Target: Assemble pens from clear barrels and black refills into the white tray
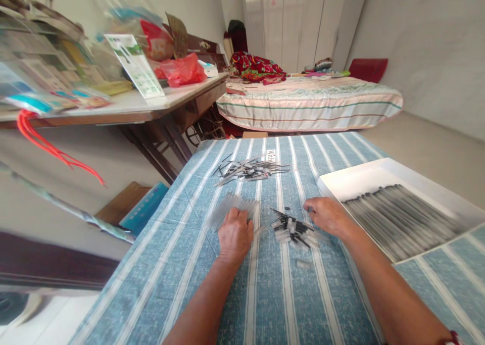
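My left hand (235,234), fingers curled, is closed at the near right side of a blurred bundle of clear plastic tubes (223,208) that look like pen barrels. To its right lies a small heap of black tips and whitish translucent caps (293,230). My right hand (324,213) is just beyond the heap's right side, fingertips pinched together; anything between them is too small to make out. One loose translucent cap (303,264) lies nearer to me. Farther back is a scattered pile of thin dark and clear sticks, like pen refills (252,169).
At the right, a white open box (382,169) holds a row of dark-ended clear pens (401,218). A striped blue cloth (197,284) covers the table. To the left stands a cluttered side table (178,100) with a red plastic bag (185,71); beyond is a bed (303,100).
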### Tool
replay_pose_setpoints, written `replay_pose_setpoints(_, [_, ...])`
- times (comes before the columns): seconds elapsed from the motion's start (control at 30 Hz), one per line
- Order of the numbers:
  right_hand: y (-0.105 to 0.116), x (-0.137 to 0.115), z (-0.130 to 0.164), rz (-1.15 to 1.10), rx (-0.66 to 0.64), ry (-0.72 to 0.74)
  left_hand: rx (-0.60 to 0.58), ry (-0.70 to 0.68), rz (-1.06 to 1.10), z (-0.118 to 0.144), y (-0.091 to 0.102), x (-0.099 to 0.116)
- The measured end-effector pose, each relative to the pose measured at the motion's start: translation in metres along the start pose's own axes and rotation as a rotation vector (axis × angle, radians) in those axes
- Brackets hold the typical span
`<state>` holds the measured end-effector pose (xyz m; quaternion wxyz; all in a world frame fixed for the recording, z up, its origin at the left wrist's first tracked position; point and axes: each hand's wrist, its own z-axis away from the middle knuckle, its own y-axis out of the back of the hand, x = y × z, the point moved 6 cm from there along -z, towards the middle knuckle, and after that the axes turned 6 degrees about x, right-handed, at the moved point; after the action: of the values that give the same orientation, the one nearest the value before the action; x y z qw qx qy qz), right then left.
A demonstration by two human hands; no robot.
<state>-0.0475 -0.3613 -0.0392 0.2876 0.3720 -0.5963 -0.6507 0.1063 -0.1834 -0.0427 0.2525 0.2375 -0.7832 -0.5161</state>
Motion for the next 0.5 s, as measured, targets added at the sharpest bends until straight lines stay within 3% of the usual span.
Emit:
replay_pose_setpoints(0.17, [0.000,-0.005,0.001,0.044,-0.033,0.016,-0.098,0.005,-0.052,0.000,-0.002,0.001])
replay_pose_setpoints(0.5, [-0.003,-0.005,0.003,0.042,-0.118,0.035,-0.122,-0.084,-0.084,0.000,0.001,0.012])
